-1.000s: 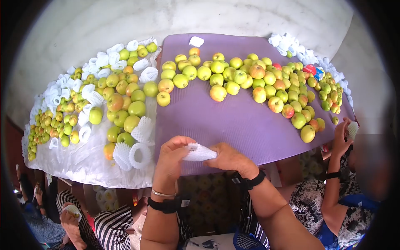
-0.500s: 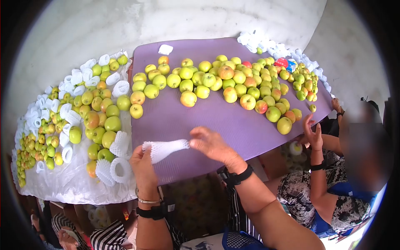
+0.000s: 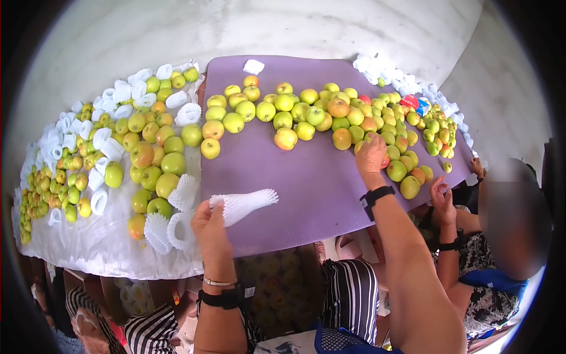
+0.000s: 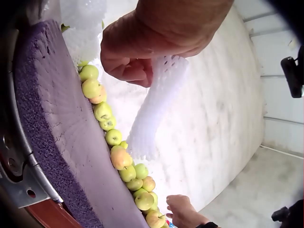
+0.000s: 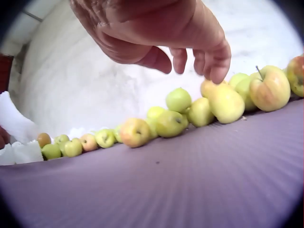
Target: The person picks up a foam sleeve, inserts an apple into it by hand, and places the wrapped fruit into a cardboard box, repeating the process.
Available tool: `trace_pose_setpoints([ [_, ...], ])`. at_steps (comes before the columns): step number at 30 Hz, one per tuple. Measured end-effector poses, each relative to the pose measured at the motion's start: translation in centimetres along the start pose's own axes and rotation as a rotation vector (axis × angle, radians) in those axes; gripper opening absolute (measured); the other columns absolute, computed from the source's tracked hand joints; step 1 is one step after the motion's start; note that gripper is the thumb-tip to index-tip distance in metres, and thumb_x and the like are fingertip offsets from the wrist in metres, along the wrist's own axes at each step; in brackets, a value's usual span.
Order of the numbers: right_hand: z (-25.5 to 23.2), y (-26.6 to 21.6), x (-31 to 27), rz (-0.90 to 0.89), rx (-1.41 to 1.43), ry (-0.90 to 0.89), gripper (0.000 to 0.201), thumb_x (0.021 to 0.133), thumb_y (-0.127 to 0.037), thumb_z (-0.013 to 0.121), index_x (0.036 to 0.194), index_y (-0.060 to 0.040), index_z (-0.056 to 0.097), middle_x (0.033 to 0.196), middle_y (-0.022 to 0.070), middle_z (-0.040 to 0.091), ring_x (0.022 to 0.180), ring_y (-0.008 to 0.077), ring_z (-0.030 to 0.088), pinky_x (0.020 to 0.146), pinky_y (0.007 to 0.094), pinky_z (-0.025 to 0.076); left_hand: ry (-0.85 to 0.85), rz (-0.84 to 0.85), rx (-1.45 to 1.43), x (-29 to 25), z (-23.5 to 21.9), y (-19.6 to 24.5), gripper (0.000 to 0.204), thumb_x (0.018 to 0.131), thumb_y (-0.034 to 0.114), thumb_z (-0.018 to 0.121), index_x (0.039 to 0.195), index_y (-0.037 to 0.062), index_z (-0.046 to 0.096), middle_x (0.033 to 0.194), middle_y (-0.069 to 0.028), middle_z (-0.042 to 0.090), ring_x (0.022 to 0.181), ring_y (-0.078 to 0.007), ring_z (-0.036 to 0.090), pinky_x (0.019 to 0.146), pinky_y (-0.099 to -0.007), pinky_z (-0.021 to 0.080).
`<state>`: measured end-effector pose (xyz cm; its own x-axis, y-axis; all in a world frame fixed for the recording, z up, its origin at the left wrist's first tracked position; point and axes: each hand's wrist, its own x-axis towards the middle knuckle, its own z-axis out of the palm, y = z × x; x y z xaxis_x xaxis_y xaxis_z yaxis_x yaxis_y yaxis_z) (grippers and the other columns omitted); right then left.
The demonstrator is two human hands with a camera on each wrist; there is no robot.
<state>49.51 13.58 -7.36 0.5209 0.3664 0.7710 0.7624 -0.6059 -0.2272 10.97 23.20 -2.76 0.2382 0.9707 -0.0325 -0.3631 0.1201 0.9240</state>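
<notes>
My left hand (image 3: 213,239) pinches one end of a white foam net sleeve (image 3: 244,206) above the purple mat (image 3: 295,177). In the left wrist view the sleeve (image 4: 156,109) hangs from the fingers of that hand (image 4: 161,33), narrow along its length. My right hand (image 3: 371,158) is over the group of yellow-green apples (image 3: 341,139) on the mat's right part. The right wrist view shows this hand (image 5: 161,33) with fingers bent loosely downward and apart, just above the apples (image 5: 227,103), holding nothing.
At the left, many apples (image 3: 141,154) and foam sleeves (image 3: 158,233) lie on a white sheet (image 3: 112,248). More white sleeves (image 3: 377,68) line the back right edge. Another person's hand (image 3: 442,200) is near the mat's right edge. A box of apples (image 3: 277,283) stands below the front edge.
My right hand has let go of the sleeve and moved right to the apples. My left hand still holds the sleeve, which now points right with its far end free.
</notes>
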Motion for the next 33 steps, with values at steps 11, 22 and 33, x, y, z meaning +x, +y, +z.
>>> trace_pose_setpoints([
  [11, -2.3, 1.3, 0.9, 0.149, -0.143, -0.529, 0.033, 0.076, -0.02, 0.062, 0.101, 0.0, 0.06, 0.093, 0.0209, 0.061, 0.088, 0.0401, 0.056, 0.081, 0.0437, 0.045, -0.043, 0.04, 0.008, 0.1, -0.4, -0.3, 0.016, 0.089, 0.008, 0.05, 0.096, -0.0025, 0.059, 0.086, -0.0057, 0.063, 0.076, -0.0114, 0.06, 0.067, -0.0241, 0.048],
  [22, -3.0, 0.2, 0.2, 0.221, 0.045, -0.846, 0.059, 0.069, -0.025, 0.071, 0.118, -0.0021, 0.048, 0.1, 0.0185, 0.061, 0.09, 0.0294, 0.061, 0.078, 0.0364, 0.049, 0.041, 0.058, 0.045, -0.1, 0.2, 0.0, 0.011, 0.086, 0.009, 0.057, 0.093, 0.0014, 0.061, 0.076, 0.0, 0.06, 0.059, -0.0038, 0.051, 0.046, -0.0175, 0.036],
  [33, -10.7, -8.7, -0.8, 0.754, 1.641, -1.044, 0.056, 0.07, -0.011, 0.069, 0.119, 0.004, 0.046, 0.097, 0.0119, 0.061, 0.082, 0.0196, 0.061, 0.065, 0.0303, 0.051, 0.101, 0.044, 0.128, -0.3, 1.2, -0.7, 0.01, 0.082, 0.008, 0.061, 0.088, 0.0032, 0.055, 0.075, -0.0018, 0.059, 0.058, -0.0058, 0.053, 0.045, -0.0184, 0.043],
])
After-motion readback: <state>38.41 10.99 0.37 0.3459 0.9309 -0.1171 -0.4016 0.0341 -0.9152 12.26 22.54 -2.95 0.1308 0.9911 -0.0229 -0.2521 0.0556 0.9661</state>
